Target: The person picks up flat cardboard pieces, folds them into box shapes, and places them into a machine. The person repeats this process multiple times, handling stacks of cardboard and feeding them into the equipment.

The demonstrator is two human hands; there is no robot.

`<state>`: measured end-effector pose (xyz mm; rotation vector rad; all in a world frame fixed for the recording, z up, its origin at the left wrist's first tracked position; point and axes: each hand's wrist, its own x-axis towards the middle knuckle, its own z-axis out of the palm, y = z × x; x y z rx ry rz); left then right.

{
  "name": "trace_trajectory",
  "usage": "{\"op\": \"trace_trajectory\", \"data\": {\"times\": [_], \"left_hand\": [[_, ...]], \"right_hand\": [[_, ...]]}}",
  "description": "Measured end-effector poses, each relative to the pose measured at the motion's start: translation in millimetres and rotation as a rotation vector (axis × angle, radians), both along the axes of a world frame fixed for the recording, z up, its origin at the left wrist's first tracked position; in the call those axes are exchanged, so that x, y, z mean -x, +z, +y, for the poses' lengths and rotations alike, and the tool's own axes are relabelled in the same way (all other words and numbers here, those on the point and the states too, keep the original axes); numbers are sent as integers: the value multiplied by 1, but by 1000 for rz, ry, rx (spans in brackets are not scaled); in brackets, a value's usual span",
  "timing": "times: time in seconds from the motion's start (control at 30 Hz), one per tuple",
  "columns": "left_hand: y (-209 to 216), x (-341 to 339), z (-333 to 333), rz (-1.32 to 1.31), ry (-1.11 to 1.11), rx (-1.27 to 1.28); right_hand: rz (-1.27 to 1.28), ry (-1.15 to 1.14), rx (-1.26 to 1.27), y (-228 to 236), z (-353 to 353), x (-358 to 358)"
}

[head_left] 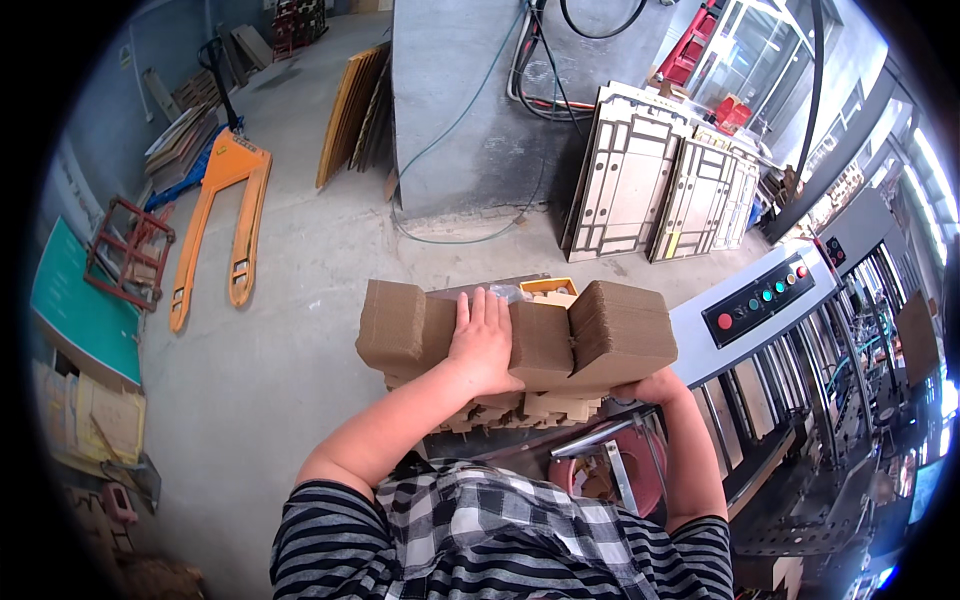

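Note:
A thick stack of brown cardboard die-cut pieces (pixel 625 335) is held in front of me, its top shaped with raised blocks and notches. My left hand (pixel 484 345) lies over the stack in a notch left of its middle, fingers pointing away from me and close together. Under the stack's right end is my right hand (pixel 652 386), its fingers mostly hidden beneath the cardboard. More cut cardboard pieces (pixel 560 406) lie in a pile just below and behind the stack. A yellow box (pixel 562 286) with small cardboard bits shows beyond it.
To the right stands a machine with a control panel (pixel 765 297) and rollers. A red bin (pixel 640 462) with scraps sits close by my right forearm. An orange pallet jack (pixel 236 165) stands at the far left. Die boards (pixel 622 175) lean against the wall ahead.

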<state>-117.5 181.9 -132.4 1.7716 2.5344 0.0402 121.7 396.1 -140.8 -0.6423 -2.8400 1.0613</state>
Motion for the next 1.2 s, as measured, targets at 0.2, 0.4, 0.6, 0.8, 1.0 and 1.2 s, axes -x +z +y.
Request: {"op": "trace_trajectory", "data": {"times": [0.2, 0.4, 0.6, 0.8, 1.0, 1.2], "left_hand": [[1, 2, 0, 71, -66, 37], [-3, 1, 2, -12, -8, 31], [-8, 1, 2, -26, 10, -33], [1, -1, -1, -50, -18, -39], [-4, 2, -4, -45, -31, -83], [-10, 2, -3, -45, -40, -134]], "right_hand": [[17, 46, 0, -2, 3, 1], [27, 23, -24, -1, -3, 4], [26, -27, 37, -7, -1, 5], [-6, -12, -71, 11, 0, -4], [269, -261, -395, 151, -25, 13], [-277, 283, -1001, 139, -107, 110]]}}
